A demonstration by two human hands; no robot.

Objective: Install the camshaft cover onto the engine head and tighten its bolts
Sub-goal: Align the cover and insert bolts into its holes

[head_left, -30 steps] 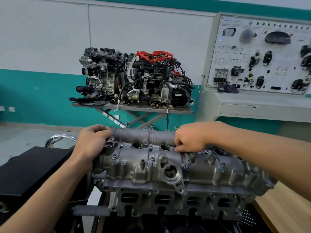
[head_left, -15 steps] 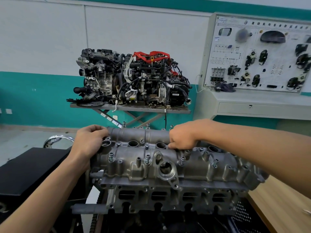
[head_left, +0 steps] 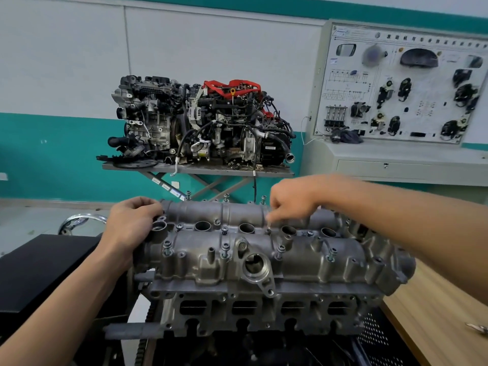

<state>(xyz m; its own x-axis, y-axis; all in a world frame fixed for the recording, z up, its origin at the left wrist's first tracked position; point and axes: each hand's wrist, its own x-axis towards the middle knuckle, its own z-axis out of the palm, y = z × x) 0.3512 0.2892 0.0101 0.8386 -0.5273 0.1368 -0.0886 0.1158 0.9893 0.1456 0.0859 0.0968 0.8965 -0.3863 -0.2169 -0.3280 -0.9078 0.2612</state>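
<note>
The grey aluminium camshaft cover (head_left: 264, 249) lies along the top of the engine head (head_left: 264, 310) in front of me, with several bolts standing proud in its holes. My left hand (head_left: 132, 223) grips the cover's left end, fingers curled over the far edge. My right hand (head_left: 287, 202) hovers over the cover's middle, fingertips pinching a bolt (head_left: 268, 223) held upright above a hole between two round openings.
A black box (head_left: 39, 268) sits at my left. A wooden bench (head_left: 435, 313) with a metal tool on it lies at my right. Behind, a display engine (head_left: 200, 125) stands on a scissor stand, and a training panel (head_left: 401, 88) fills the back right.
My right hand has lifted off the cover's middle, moved slightly right, and now pinches a bolt over a hole. My left hand stays on the left end.
</note>
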